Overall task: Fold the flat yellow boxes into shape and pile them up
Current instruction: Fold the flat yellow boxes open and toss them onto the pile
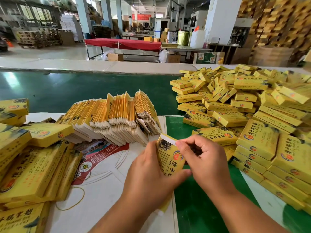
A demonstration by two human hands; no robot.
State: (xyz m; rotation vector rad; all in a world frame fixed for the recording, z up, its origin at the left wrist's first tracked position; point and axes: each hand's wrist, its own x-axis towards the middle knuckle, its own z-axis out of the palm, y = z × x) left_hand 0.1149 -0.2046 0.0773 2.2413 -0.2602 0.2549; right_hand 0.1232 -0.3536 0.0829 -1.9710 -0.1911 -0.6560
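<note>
Here both hands hold 1 yellow box (170, 158) above the worktop (107, 179): left hand (151, 172) grips its body, right hand (202, 157) pinches the white flap (168, 138). Thin card, probably light and easily creased; best handled by edges.

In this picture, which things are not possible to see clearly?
- Head view: lower part of the held box, hidden by the left hand and right hand.
- Folded pile: cut off by the right edge, blurred there.
- Small print on the flat stack: too small.
</note>
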